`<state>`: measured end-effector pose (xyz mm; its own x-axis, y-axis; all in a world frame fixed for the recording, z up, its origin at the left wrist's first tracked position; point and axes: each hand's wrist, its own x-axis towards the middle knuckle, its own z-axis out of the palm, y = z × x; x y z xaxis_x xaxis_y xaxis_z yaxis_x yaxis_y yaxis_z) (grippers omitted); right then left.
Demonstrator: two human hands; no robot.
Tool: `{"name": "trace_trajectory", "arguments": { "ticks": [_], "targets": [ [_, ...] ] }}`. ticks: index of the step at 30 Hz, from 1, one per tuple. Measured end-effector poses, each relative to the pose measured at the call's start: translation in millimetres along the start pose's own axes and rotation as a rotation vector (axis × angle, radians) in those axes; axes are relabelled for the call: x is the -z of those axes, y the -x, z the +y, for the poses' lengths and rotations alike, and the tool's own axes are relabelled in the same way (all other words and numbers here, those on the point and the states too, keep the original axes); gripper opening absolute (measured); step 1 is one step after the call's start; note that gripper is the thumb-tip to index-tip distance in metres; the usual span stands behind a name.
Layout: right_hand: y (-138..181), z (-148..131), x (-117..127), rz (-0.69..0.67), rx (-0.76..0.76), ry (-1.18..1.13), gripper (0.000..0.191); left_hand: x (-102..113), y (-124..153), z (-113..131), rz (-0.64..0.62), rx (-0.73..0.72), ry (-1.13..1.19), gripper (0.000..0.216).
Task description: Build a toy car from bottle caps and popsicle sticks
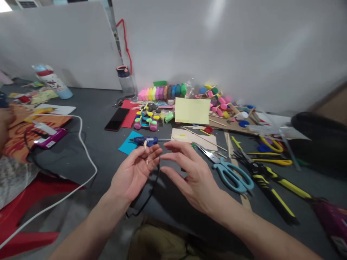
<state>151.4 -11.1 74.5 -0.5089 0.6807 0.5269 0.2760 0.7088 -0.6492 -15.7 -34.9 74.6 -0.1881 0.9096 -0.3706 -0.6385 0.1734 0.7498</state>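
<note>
My left hand (132,173) is turned palm up over the dark table's front part, fingers slightly curled. A short pale wooden stick piece (145,144) sticks up at its thumb tip, and another thin bit lies across the fingers. Close by on the right is my right hand (192,171), its thumb and fingers spread with nothing visible between them. Just beyond both hands lies a blue glue gun (143,140), partly over a blue paper square (126,143). Light-blue-handled scissors (230,173) rest to the right of my right hand.
A small clay vehicle (146,121), a phone (117,119) and a yellow paper sheet (192,110) lie farther back. Black-yellow cutters (265,175) are at right. A white cable (86,148) loops at left, near another person's hand (4,124). A clear bottle (126,81) stands behind.
</note>
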Motion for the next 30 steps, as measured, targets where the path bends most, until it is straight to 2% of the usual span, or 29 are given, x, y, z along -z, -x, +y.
{"name": "trace_trajectory", "arguments": {
  "ticks": [2, 5, 10, 14, 17, 20, 23, 25, 30],
  "targets": [
    [9, -1, 10, 0.01, 0.086, 0.126, 0.013, -17, 4, -9, -0.078, 0.105, 0.124, 0.031],
    [22, 3, 22, 0.03, 0.06, 0.217, 0.011, -37, 13, -23, -0.207, 0.223, 0.236, 0.036],
    [42, 11, 43, 0.064, 0.063, 0.345, 0.014, -64, 23, -46, -0.296, 0.227, 0.208, 0.026],
    [58, 16, 54, 0.122, 0.09, 0.328, 0.011, -79, 23, -61, -0.332, 0.237, 0.165, 0.018],
    [67, 21, 59, 0.217, 0.028, 0.207, 0.012, -81, 18, -70, -0.373, 0.206, 0.073, 0.015],
    [72, 28, 66, 0.314, -0.17, 0.023, 0.011, -75, 10, -77, -0.425, 0.103, -0.142, 0.012],
    [72, 41, 73, 0.344, -0.366, -0.167, 0.011, -67, 1, -84, -0.474, 0.03, -0.408, 0.013],
    [71, 48, 76, 0.317, -0.438, -0.29, 0.013, -63, -4, -88, -0.49, 0.064, -0.503, 0.017],
    [70, 55, 76, 0.283, -0.581, -0.479, 0.013, -55, -14, -91, -0.604, 0.196, -0.514, 0.019]
  ]
}}
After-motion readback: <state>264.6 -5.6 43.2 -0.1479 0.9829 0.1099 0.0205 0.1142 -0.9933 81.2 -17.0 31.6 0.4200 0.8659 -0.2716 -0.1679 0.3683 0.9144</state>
